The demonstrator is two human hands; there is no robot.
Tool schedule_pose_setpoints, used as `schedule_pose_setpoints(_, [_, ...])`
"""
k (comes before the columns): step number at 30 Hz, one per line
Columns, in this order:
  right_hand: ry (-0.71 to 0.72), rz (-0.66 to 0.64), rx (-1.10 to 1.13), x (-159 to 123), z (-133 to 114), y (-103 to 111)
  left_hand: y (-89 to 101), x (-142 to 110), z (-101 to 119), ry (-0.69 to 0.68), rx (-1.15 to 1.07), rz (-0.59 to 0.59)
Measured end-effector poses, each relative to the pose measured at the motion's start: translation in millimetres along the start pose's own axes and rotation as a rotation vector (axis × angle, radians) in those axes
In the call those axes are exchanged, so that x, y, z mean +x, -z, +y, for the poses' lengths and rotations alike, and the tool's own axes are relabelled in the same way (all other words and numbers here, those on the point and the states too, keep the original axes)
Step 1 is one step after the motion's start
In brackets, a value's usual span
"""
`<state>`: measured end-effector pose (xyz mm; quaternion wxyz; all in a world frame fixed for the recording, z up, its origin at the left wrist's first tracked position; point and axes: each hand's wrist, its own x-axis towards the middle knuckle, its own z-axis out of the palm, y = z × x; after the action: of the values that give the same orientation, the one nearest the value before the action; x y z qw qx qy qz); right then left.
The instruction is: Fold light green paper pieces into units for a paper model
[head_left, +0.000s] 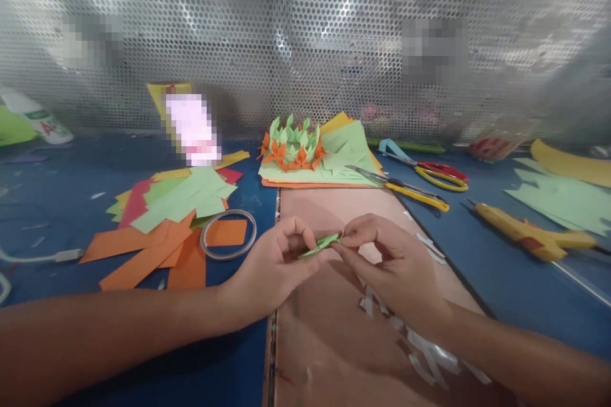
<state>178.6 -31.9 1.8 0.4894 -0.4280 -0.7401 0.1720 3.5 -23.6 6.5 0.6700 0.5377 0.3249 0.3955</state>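
Observation:
My left hand (277, 264) and my right hand (386, 264) meet over a brown board (329, 343) in the middle of the blue table. Both are closed in a pinch on one small folded piece of green paper (321, 245), the left at its near end, the right at its far end. White paper scraps (420, 343) lie on the board under my right wrist. Behind the board stands a green and orange paper flower piece (292, 145) on a stack of green and orange sheets (353, 156).
Cut orange, green and red paper strips (167, 216) and a tape ring (228, 234) lie at the left. Yellow-handled scissors (405, 191), a second pair (429, 168) and a yellow glue gun (529, 235) lie at the right. A perforated metal wall (305, 25) closes the back.

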Motion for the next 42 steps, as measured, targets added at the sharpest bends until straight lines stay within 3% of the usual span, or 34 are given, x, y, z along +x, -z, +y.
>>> schedule_pose_setpoints(4, [0.031,-0.001,-0.01,2,-2,2,3.5,2,0,-0.07,-0.016,-0.028])
schedule_pose_setpoints(8, [-0.022,-0.017,-0.058,2,-6,3,5.5,4,1,-0.165,0.117,0.087])
schedule_pose_setpoints(15, [-0.151,-0.086,-0.014,0,-12,1,2.4,3,2,-0.095,0.158,0.121])
schedule_pose_setpoints(19, [-0.142,-0.189,0.072,2,-14,0,4.1,3,0,-0.091,0.151,0.089])
schedule_pose_setpoints(26, [-0.157,-0.221,0.19,1,-13,0,7.1,4,-1,-0.129,0.212,0.068])
schedule_pose_setpoints(29, [-0.225,-0.235,0.21,0,-14,-1,6.8,4,-2,-0.127,0.216,0.019])
schedule_pose_setpoints(38, [-0.38,-0.146,0.171,3,-13,0,0.5,1,4,-0.023,0.043,-0.051])
schedule_pose_setpoints(42, [-0.43,-0.113,0.197,4,-10,0,-1.1,-2,8,-0.053,-0.012,-0.103])
